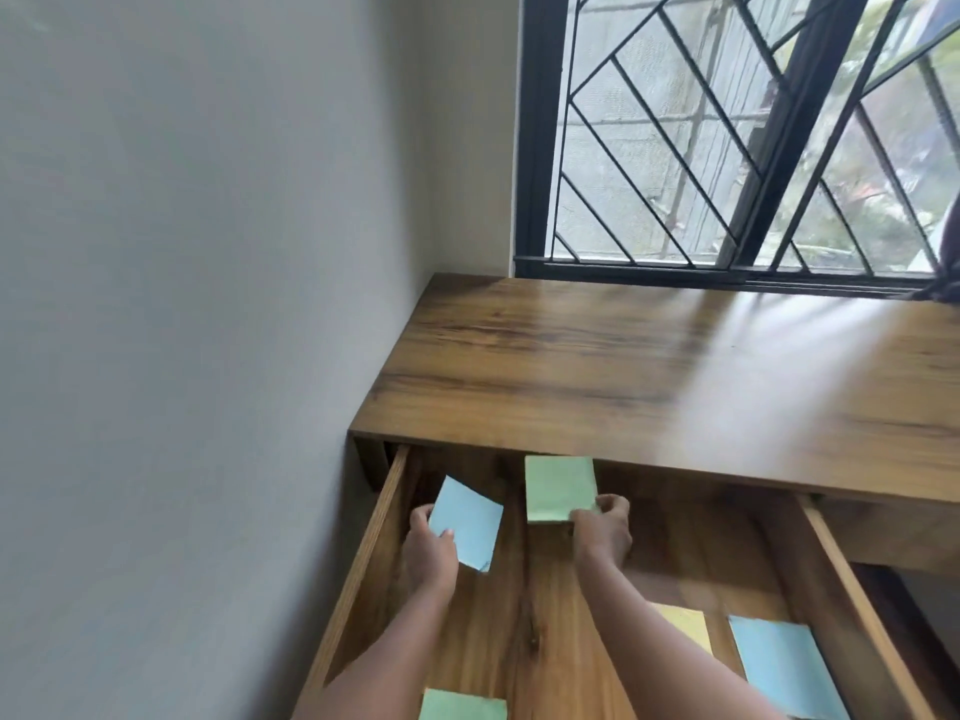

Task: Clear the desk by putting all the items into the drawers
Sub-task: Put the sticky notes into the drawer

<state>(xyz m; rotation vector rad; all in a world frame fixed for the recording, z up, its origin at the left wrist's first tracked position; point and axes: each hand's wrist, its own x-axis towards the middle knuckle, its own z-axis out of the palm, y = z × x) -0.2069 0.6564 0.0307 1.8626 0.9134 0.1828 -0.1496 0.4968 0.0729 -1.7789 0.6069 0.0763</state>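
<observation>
A wooden desk [623, 366] stands in a corner below a barred window [727, 132], with its wide drawer [384, 517] pulled open. Both of the person's arms reach into the drawer. The left hand [428, 550] grips a blue pad [467, 522] by its near left edge, holding it tilted near the drawer's left side. The right hand [602, 527] pinches the near right corner of a green pad [558, 488] at the back of the drawer, just below the desk's front edge. Nearer the front lie a yellow pad [685, 626], a second blue pad [779, 667] and a second green pad [462, 706].
</observation>
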